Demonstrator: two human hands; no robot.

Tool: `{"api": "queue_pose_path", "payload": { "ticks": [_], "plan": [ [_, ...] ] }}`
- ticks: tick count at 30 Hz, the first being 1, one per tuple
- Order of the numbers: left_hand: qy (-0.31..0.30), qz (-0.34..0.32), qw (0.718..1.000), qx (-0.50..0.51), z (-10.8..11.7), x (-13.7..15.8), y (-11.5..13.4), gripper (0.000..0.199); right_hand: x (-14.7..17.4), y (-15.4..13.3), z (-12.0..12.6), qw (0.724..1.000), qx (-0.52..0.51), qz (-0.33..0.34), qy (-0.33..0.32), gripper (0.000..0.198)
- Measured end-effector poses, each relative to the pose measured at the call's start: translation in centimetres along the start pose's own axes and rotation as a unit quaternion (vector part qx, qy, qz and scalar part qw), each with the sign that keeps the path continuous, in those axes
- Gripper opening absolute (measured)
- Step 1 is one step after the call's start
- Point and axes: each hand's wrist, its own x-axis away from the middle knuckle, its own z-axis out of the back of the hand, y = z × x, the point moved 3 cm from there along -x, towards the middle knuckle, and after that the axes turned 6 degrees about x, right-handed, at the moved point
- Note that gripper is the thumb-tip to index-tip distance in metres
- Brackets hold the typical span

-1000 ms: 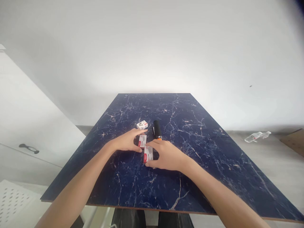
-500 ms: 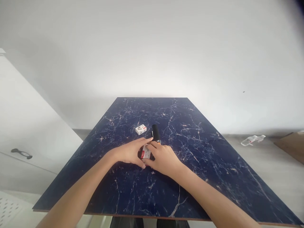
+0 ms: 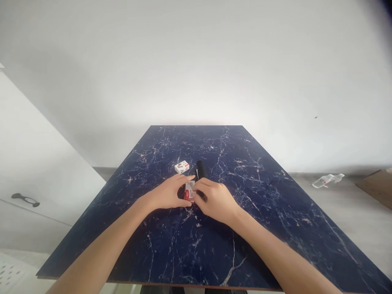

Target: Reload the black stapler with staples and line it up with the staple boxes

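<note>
A small red-and-white box (image 3: 190, 190) stands on the table between my two hands. My left hand (image 3: 168, 192) curves around its left side, with the fingers at the far end and the thumb at the near end. At the box's right edge, the thumb and curled fingers of my right hand (image 3: 216, 200) pinch together against it. Just beyond the right hand lies a long black object (image 3: 200, 168), apparently a stapler, partly covered by that hand. A second small white box (image 3: 181, 166) with red print and a dark picture rests beyond my left fingers.
The blue marble-patterned table (image 3: 196, 245) narrows towards a white wall (image 3: 196, 61). A white cabinet with a dark handle (image 3: 25, 200) stands at the left. On the floor at the right are a clear plastic bottle (image 3: 323, 181) and a brown cardboard piece (image 3: 375, 188).
My right hand has shifted slightly right, and its fingers have curled in at the box's edge. More of the box's top shows now. The second box and black object have stayed put.
</note>
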Motion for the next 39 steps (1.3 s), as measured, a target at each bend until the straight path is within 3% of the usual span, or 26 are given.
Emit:
{"api": "queue_pose_path", "payload": {
  "ticks": [5, 8, 13, 17, 31, 33, 36, 39],
  "plan": [
    [0.052, 0.001, 0.999, -0.006, -0.9, -0.5, -0.6, 0.081, -0.7, 2.5, 0.5, 0.985, -0.028, -0.138, 0.095, 0.034],
    [0.087, -0.019, 0.996, 0.006, -1.4, -0.9, -0.4, 0.074, -1.0, 3.7, -0.5, 0.981, -0.083, -0.168, 0.047, 0.046],
    [0.098, -0.022, 0.992, 0.079, -1.5, -1.1, -0.2, 0.073, -0.9, 4.2, -1.3, 0.967, -0.163, -0.195, 0.002, 0.043],
    [0.073, -0.019, 0.99, 0.116, -1.0, -0.9, -0.5, 0.076, -0.7, 3.9, -1.2, 0.962, -0.183, -0.203, 0.001, 0.044],
    [0.049, -0.018, 0.994, 0.093, -0.8, -0.6, -0.2, 0.079, -0.7, 4.0, -1.4, 0.952, -0.225, -0.208, -0.011, 0.046],
    [0.085, -0.043, 0.994, 0.062, -0.4, -0.8, -0.4, 0.068, -0.7, 3.9, -1.4, 0.951, -0.228, -0.209, -0.014, 0.047],
    [0.19, -0.037, 0.981, -0.01, 0.7, -1.3, -1.8, 0.048, -0.7, 3.9, -1.3, 0.952, -0.223, -0.208, -0.017, 0.049],
    [0.205, 0.002, 0.977, -0.058, 1.0, -2.0, -3.3, 0.049, -0.8, 3.9, -1.3, 0.954, -0.215, -0.207, -0.021, 0.049]
  ]
}}
